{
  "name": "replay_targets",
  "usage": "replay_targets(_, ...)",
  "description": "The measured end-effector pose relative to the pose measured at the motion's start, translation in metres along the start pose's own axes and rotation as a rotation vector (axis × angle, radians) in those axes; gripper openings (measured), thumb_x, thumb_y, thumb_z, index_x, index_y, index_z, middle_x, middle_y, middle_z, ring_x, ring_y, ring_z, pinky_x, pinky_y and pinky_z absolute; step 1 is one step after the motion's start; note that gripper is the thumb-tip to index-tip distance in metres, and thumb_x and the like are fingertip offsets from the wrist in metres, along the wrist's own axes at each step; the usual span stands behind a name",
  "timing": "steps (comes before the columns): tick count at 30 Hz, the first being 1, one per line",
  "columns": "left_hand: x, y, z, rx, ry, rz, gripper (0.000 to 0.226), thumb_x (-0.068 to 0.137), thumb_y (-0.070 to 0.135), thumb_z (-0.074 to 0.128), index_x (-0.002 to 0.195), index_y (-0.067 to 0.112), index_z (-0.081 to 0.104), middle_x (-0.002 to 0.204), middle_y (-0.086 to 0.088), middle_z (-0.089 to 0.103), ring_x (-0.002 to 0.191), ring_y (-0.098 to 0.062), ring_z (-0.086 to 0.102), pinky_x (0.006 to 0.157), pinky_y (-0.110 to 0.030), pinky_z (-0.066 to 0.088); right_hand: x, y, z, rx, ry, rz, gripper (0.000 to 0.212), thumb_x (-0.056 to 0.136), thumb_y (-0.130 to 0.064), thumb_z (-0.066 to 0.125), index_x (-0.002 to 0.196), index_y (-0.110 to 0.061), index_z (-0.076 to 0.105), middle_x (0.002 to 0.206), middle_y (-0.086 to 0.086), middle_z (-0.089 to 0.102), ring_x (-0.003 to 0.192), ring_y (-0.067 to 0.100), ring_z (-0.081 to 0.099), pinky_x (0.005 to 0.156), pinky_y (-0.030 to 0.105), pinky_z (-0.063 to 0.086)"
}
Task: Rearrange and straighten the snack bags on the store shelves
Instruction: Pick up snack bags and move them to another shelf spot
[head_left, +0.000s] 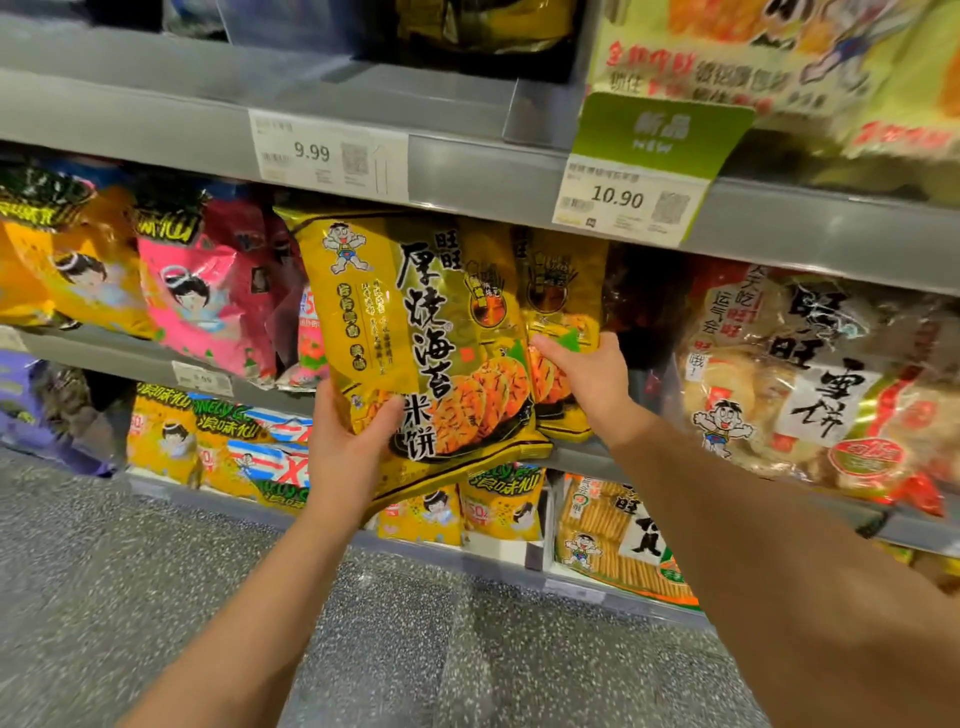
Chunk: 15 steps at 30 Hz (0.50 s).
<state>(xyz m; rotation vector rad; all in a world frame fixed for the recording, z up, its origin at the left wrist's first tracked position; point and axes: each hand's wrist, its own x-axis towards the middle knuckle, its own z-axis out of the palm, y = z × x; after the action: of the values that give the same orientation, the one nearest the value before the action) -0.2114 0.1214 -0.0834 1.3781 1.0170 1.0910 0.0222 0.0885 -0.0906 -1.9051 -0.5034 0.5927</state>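
A large yellow seaweed rice-cracker bag leans tilted at the front of the middle shelf. My left hand grips its lower left corner, thumb across the front. A second bag of the same kind stands right behind it. My right hand reaches between the two bags, fingers tucked behind the front bag's right edge and resting on the rear bag; how far they curl is hidden.
Pink and orange snack bags fill the shelf to the left. A clear rice-cracker bag sits at right. Smaller yellow bags and a biscuit pack line the lower shelf. Price tags hang above. Speckled floor lies below.
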Motion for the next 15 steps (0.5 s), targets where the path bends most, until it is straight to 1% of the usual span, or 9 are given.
replay_targets(1, -0.003, 0.002, -0.004, -0.009, -0.002, -0.016, 0.05, 0.086, 0.007, 0.062, 0.124, 0.029, 0.038, 0.111, 0.024, 0.053, 0.092, 0.021, 0.054, 0.089, -0.01, 0.041, -0.008, 0.0, -0.003, 0.021, 0.006, -0.003, 0.078, 0.071, -0.044, 0.077, 0.129, -0.008, 0.04, 0.113, 0.002, 0.056, 0.113, 0.023, 0.054, 0.087, 0.031, 0.043)
replay_targets(2, -0.006, 0.004, -0.009, -0.009, -0.007, -0.03, 0.047, 0.084, 0.009, 0.064, 0.12, 0.031, 0.043, 0.113, 0.022, 0.057, 0.097, 0.012, 0.058, 0.093, -0.02, 0.043, -0.017, -0.002, -0.006, 0.048, 0.013, -0.009, 0.077, 0.072, -0.041, 0.077, 0.132, -0.01, 0.039, 0.113, -0.001, 0.055, 0.113, 0.02, 0.053, 0.089, 0.029, 0.041)
replay_targets(4, -0.018, 0.012, -0.016, -0.004, -0.012, -0.041, 0.042, 0.078, 0.018, 0.068, 0.11, 0.035, 0.049, 0.111, 0.018, 0.062, 0.1, 0.0, 0.061, 0.093, -0.029, 0.045, -0.037, -0.006, -0.017, 0.133, 0.024, 0.011, 0.079, 0.074, -0.036, 0.077, 0.137, -0.011, 0.035, 0.114, -0.008, 0.051, 0.112, 0.012, 0.048, 0.094, 0.026, 0.037)
replay_targets(6, -0.033, 0.024, -0.022, -0.008, -0.003, -0.064, 0.039, 0.075, 0.022, 0.067, 0.108, 0.035, 0.05, 0.109, 0.014, 0.064, 0.098, -0.004, 0.062, 0.094, -0.034, 0.047, -0.054, -0.007, -0.028, 0.224, 0.033, 0.078, 0.094, 0.073, -0.036, 0.078, 0.146, -0.013, 0.023, 0.135, -0.005, 0.045, 0.127, 0.016, 0.041, 0.104, 0.031, 0.032)
replay_targets(7, -0.041, 0.03, -0.026, -0.012, -0.003, -0.08, 0.04, 0.076, 0.02, 0.068, 0.11, 0.033, 0.05, 0.109, 0.011, 0.064, 0.098, -0.005, 0.063, 0.095, -0.037, 0.047, -0.065, -0.009, -0.034, 0.227, 0.033, 0.106, 0.1, 0.073, -0.039, 0.078, 0.149, -0.014, 0.017, 0.145, 0.0, 0.038, 0.134, 0.021, 0.035, 0.109, 0.035, 0.029)
replay_targets(8, -0.05, 0.036, -0.03, -0.015, -0.003, -0.089, 0.043, 0.078, 0.017, 0.068, 0.115, 0.029, 0.05, 0.112, 0.007, 0.065, 0.1, -0.007, 0.063, 0.096, -0.039, 0.047, -0.075, -0.012, -0.04, 0.199, 0.046, 0.128, 0.102, 0.073, -0.041, 0.077, 0.149, -0.014, 0.014, 0.15, 0.003, 0.033, 0.137, 0.025, 0.031, 0.11, 0.038, 0.027)
replay_targets(11, -0.076, 0.058, -0.041, -0.037, -0.013, -0.122, 0.052, 0.079, 0.018, 0.067, 0.126, 0.021, 0.046, 0.121, -0.001, 0.063, 0.109, -0.017, 0.061, 0.099, -0.045, 0.045, -0.11, -0.019, -0.054, 0.108, 0.036, 0.143, 0.098, 0.073, -0.04, 0.076, 0.147, -0.01, 0.02, 0.148, 0.007, 0.036, 0.135, 0.028, 0.035, 0.109, 0.037, 0.029)
replay_targets(13, -0.094, 0.073, -0.052, -0.057, 0.0, -0.161, 0.056, 0.074, 0.025, 0.069, 0.126, 0.021, 0.046, 0.12, -0.001, 0.063, 0.109, -0.019, 0.061, 0.098, -0.049, 0.045, -0.135, -0.025, -0.059, 0.084, -0.006, 0.158, 0.101, 0.072, -0.041, 0.077, 0.148, -0.009, 0.019, 0.15, 0.008, 0.034, 0.136, 0.028, 0.033, 0.111, 0.038, 0.028)
replay_targets(15, -0.113, 0.086, -0.065, -0.048, -0.003, -0.198, 0.051, 0.077, 0.021, 0.07, 0.122, 0.025, 0.048, 0.119, 0.001, 0.063, 0.109, -0.018, 0.061, 0.097, -0.046, 0.046, -0.16, -0.032, -0.062, 0.097, -0.045, 0.194, 0.103, 0.072, -0.04, 0.077, 0.148, -0.01, 0.015, 0.152, 0.009, 0.029, 0.138, 0.03, 0.029, 0.113, 0.041, 0.025)
